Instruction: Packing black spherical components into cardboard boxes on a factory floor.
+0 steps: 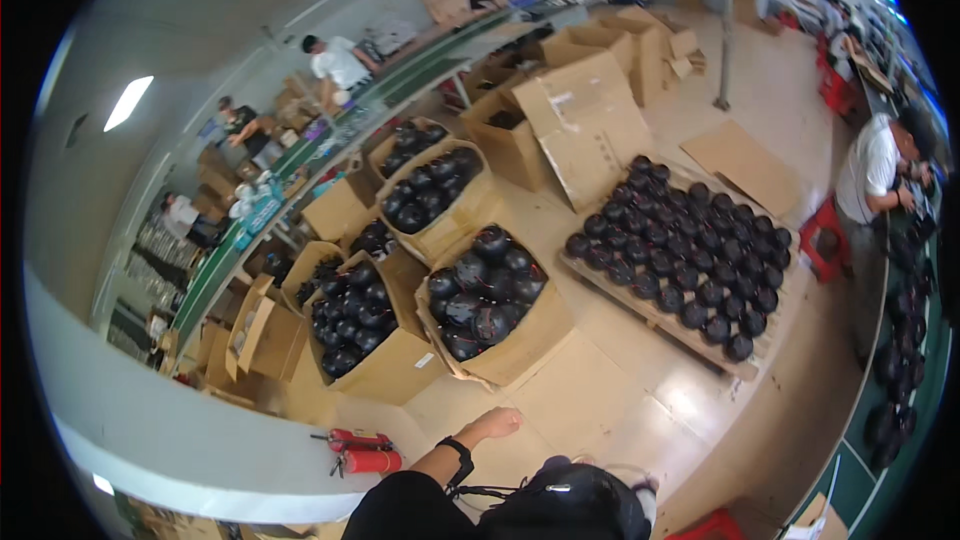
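Note:
My left hand (pixel 497 422) hangs over the floor at the lower middle, with a black band on its wrist. Its fingers look curled in, and nothing shows in them. Closest to it is a cardboard box (pixel 535 358) filled with glossy black round shells (pixel 487 283), some with thin red wires. A black zipped bag or garment (pixel 565 500) covers the front of my body. My right hand does not show.
More boxes of black shells (pixel 352 315) stand at left. A wooden pallet (pixel 655 318) carries rows of them. Red fire extinguishers (pixel 368 461) sit beside a white wall. Conveyor benches (pixel 380 90) run along both sides. A person (pixel 870 170) works at the right line beside a red stool (pixel 826 238).

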The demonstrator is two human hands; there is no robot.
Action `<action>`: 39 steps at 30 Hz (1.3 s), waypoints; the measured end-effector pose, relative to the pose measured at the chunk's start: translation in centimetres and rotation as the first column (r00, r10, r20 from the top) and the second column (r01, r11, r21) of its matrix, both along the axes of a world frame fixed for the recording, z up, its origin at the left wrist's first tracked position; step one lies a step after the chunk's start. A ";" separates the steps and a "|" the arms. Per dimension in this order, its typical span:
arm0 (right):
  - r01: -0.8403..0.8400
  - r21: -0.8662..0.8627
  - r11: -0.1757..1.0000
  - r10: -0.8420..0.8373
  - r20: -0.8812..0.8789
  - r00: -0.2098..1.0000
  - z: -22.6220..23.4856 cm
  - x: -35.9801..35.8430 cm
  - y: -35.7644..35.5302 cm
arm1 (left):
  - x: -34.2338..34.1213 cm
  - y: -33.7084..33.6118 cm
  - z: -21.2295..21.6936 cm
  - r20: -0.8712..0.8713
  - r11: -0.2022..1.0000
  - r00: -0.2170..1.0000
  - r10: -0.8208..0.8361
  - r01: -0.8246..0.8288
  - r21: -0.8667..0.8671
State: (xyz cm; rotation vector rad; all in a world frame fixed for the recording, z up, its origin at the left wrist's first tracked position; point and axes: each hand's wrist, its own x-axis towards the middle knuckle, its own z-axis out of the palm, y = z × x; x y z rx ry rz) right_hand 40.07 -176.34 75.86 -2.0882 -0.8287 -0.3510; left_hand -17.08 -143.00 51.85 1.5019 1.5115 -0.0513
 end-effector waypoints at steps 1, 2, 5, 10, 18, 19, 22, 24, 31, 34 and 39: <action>-0.105 -0.017 0.994 0.101 -0.178 0.979 -1.2 -2.0 4.9 | 0.2 1.9 -1.2 0.038 1.000 0.999 -0.003 0.003 -0.001; -0.046 -0.059 0.997 0.036 -0.155 0.987 -3.9 -2.1 9.3 | 0.2 3.5 -2.5 0.065 0.997 0.996 -0.060 0.062 -0.040; -0.255 -0.140 0.957 0.165 -0.463 0.871 -12.9 -4.0 22.8 | 0.6 8.1 -5.2 0.058 0.984 0.985 -0.161 0.165 -0.069; -0.553 -0.491 0.673 0.269 -0.533 0.802 -20.4 -6.8 40.9 | 0.4 18.9 -7.5 -0.035 0.984 0.987 -0.154 0.150 -0.101; -0.442 -0.582 0.682 -0.098 -0.673 0.733 -27.6 -7.1 54.1 | -4.4 38.8 1.1 0.199 0.980 0.961 0.193 -0.178 -0.094; -0.431 -0.603 0.671 -0.147 -0.678 0.720 -27.3 -7.0 55.2 | -5.2 42.4 3.4 0.192 0.966 0.974 0.124 -0.162 0.199; -0.430 -0.590 0.683 -0.144 -0.686 0.713 -25.9 -6.4 58.2 | -5.8 54.8 12.9 0.262 0.886 0.935 0.238 -0.320 0.336; -0.439 -0.591 0.677 -0.134 -0.685 0.716 -25.0 -6.6 61.5 | -6.3 61.5 20.1 0.082 0.822 0.985 0.155 -0.174 0.542; -0.212 -0.264 0.941 -0.027 -0.681 0.732 -28.8 -7.5 75.2 | -4.1 77.5 21.3 -0.027 0.949 0.999 0.045 -0.035 0.312; -0.126 -0.163 0.979 -0.026 -0.705 0.709 -32.5 -8.3 81.7 | -3.7 82.8 12.5 -0.440 0.896 0.849 -0.294 0.404 0.181; -0.097 -0.214 0.972 -0.061 -0.630 0.774 -35.4 -9.7 91.6 | -0.6 97.6 0.7 -0.293 0.742 0.685 -0.668 0.644 -0.187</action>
